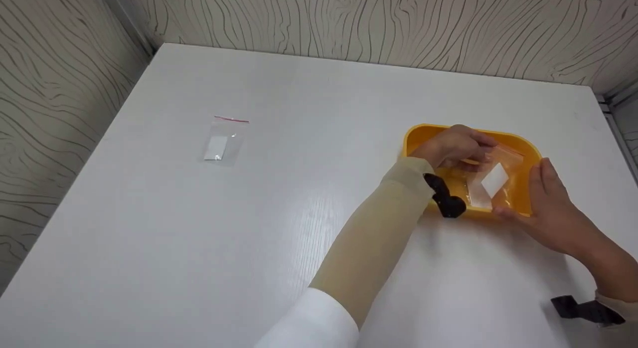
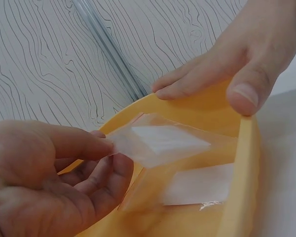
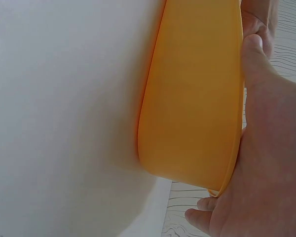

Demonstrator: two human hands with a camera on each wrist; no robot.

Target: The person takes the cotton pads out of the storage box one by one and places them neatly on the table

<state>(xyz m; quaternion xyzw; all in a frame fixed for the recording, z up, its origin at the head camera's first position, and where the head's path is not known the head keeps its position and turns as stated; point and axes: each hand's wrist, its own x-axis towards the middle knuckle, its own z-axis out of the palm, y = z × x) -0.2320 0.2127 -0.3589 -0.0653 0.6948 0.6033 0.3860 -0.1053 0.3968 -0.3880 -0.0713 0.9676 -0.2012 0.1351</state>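
Note:
My left hand (image 1: pixel 456 147) reaches into a yellow plastic tub (image 1: pixel 523 141). Between its thumb and fingers it pinches the edge of a clear zip bag (image 2: pixel 170 140) with a white card inside. Under that one, a second clear bag (image 2: pixel 200 187) with a white piece lies in the tub, as the left wrist view shows. My right hand (image 1: pixel 560 213) rests against the tub's right end, thumb on the near rim and fairly straight fingers along the right side. From the right wrist, the tub's outer wall (image 3: pixel 192 98) fills the middle.
Another clear zip bag (image 1: pixel 222 141), with a red seal line and a white card in it, lies on the white table (image 1: pixel 224 248) far to the left. Wood-patterned panels (image 1: pixel 319 21) stand behind the table and along its left side.

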